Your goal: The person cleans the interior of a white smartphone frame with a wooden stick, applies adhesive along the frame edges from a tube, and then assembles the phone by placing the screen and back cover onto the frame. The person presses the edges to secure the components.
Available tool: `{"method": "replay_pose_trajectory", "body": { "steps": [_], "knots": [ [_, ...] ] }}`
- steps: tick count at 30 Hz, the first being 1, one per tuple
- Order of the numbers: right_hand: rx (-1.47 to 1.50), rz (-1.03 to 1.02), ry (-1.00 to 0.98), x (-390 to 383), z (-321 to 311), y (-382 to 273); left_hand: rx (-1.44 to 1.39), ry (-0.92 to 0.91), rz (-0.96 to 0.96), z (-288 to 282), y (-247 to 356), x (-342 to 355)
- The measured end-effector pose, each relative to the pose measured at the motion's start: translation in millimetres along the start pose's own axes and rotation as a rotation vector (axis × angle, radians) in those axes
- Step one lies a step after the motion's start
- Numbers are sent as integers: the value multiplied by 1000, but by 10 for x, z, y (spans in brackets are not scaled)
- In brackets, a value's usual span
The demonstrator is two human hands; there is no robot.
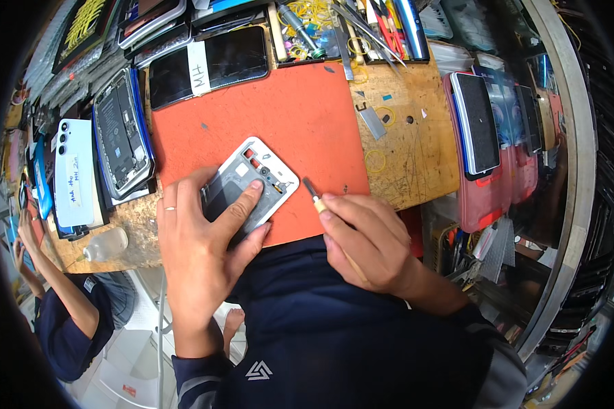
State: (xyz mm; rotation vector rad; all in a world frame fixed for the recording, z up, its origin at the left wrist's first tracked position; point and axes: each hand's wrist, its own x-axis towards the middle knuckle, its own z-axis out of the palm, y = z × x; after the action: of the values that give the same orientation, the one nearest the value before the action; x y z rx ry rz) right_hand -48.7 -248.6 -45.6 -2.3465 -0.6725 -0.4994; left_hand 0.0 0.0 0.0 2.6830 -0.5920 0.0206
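On an orange mat, my left hand grips a white-edged phone housing with a grey inner face and small openings along its top. The index finger presses on that face; the thumb is along the lower edge. My right hand is closed round a thin tool with a pale wooden handle and a flat metal tip. The tip is just right of the housing's upper right corner, apart from it.
Phones lie around the mat, an opened one at left. A tool tray is behind, a small bottle at lower left, pink cases at right. Another person's arm reaches in at far left.
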Motion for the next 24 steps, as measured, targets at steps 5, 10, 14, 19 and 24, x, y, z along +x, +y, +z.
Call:
{"method": "replay_pose_trajectory", "body": {
  "steps": [5,10,14,19,24],
  "knots": [
    [68,23,78,-14,124,-43,8,6,-79,1,154,-42],
    [65,4,97,-18,152,-23,11,26,-96,16,172,-29],
    [70,15,90,-11,152,-10,-19,16,-118,19,164,-14],
    [57,-8,89,47,173,3,-49,-2,-95,15,116,-11],
    [70,-46,78,249,267,87,-73,-3,-75,19,69,-13]
  ]
}}
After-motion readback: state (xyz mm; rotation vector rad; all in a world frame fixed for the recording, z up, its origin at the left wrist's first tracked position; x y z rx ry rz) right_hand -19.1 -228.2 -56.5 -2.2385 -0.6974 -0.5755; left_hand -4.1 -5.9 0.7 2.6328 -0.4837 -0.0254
